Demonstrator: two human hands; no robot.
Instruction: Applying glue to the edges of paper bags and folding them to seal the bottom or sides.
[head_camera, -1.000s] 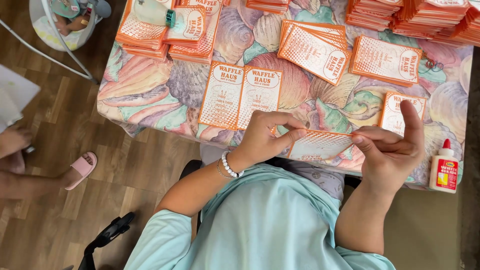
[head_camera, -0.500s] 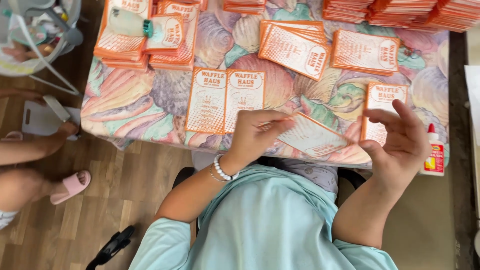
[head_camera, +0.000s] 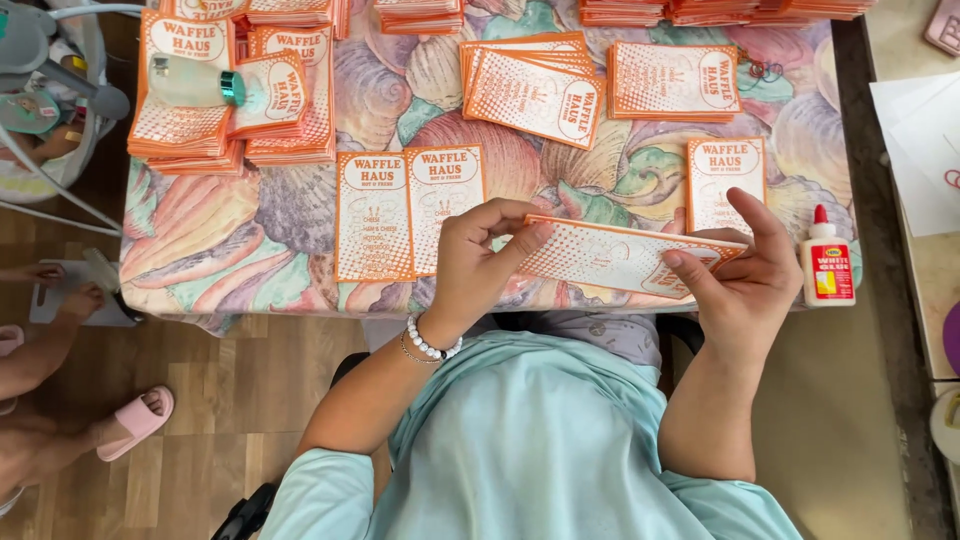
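Both hands, left hand (head_camera: 480, 262) and right hand (head_camera: 745, 275), pinched opposite ends of one flat, rectangular orange-printed card (head_camera: 620, 258) above the shell-patterned surface (head_camera: 300, 210).

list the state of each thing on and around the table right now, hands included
left hand: gripping the left end of the card
right hand: gripping the right end of the card
orange card: held off the table between both hands, tilted
two open cards: lying flat side by side
card stacks: piled at the table's left
glue bottle: upright, red cap on
clear bottle: lying on its side atop a stack
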